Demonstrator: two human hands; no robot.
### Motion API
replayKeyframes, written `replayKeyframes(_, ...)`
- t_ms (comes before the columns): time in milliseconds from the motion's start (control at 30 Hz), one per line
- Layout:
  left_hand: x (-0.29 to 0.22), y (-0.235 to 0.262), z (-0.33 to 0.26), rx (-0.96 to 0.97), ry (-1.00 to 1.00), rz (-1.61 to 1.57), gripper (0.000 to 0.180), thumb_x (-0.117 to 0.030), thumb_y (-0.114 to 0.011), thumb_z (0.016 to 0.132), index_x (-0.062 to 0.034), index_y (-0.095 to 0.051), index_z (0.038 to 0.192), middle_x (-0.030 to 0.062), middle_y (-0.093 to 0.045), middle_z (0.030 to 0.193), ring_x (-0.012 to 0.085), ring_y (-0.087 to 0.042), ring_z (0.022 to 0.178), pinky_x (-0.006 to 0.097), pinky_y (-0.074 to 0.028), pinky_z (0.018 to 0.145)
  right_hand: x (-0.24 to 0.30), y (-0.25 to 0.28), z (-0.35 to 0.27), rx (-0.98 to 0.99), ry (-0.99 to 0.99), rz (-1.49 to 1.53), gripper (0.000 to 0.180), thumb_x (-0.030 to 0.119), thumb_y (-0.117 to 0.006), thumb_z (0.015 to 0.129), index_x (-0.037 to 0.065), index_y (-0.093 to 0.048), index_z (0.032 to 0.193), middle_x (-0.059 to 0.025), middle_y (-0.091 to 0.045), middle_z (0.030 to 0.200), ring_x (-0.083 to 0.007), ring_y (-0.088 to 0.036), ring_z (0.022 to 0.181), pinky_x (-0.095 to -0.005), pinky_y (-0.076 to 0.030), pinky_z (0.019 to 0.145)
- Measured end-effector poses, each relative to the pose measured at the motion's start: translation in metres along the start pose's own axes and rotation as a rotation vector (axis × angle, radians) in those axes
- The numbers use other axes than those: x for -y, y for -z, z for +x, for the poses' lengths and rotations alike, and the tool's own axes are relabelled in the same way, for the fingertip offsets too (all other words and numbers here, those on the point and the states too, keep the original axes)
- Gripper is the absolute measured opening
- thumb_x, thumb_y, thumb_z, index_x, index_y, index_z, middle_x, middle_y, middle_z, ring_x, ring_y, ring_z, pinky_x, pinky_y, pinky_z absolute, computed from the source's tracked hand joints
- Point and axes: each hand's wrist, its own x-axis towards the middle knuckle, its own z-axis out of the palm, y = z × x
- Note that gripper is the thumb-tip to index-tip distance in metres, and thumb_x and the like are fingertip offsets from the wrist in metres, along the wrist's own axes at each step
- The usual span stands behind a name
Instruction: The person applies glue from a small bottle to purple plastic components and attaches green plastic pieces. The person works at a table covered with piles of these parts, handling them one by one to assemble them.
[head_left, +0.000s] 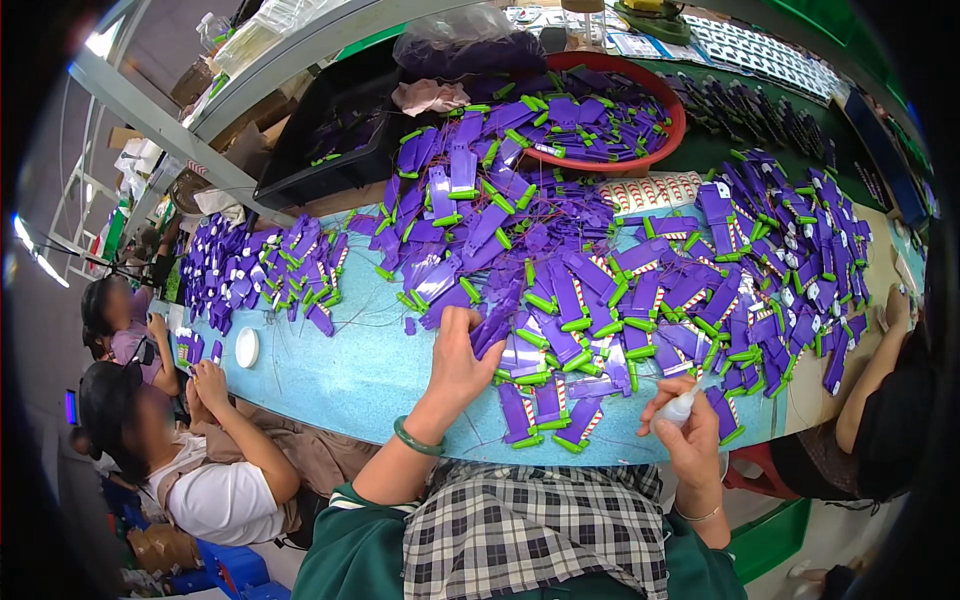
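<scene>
My left hand (pixel 460 358), a green bangle on its wrist, is closed on a small stack of flat purple plastic pieces (pixel 497 322) above the pile. My right hand (pixel 692 440) grips a small white squeeze bottle (pixel 677 407), its thin nozzle tilted up and to the right. Between and beyond my hands lie many flat purple parts with bright green ends (pixel 578 318), some with red-and-white striped strips. Several of these parts (pixel 548 412) sit in a loose row nearest me, at the table's front edge.
A red basin (pixel 676 125) and a black crate (pixel 285 180) stand at the back. The blue table (pixel 350 385) carries another purple pile (pixel 225 265) at left and a white round lid (pixel 247 347). Two people sit at left; another person's arm (pixel 880 370) reaches in at right.
</scene>
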Motion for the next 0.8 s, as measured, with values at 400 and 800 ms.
replayKeyframes(400, -0.001, 0.030, -0.027, 0.020, 0.194, -0.534, 0.037, -0.006, -0.066, 0.083, 0.0014, -0.047, 0.114, 0.0151, -0.064, 0.101, 0.0239, -0.068, 0.080, 0.032, -0.053, 0.069, 0.021, -0.056, 0.030, 0.298, 0.055, -0.191, 0.051, -0.004, -0.066, 0.079, -0.003, -0.050, 0.128, -0.0092, -0.056, 0.097, -0.0170, -0.062, 0.084, -0.0280, -0.051, 0.074)
replayKeyframes(800, 0.000, 0.060, -0.067, 0.314, 0.436, -1.356, 0.044, -0.011, -0.060, 0.090, -0.0007, -0.040, 0.127, 0.0163, -0.063, 0.104, 0.0260, -0.069, 0.084, 0.035, -0.059, 0.069, -0.018, -0.151, 0.080, 0.404, -0.168, -0.052, 0.040, 0.006, -0.061, 0.089, -0.003, -0.049, 0.126, -0.0073, -0.061, 0.092, -0.0138, -0.062, 0.083, -0.0262, -0.054, 0.071)
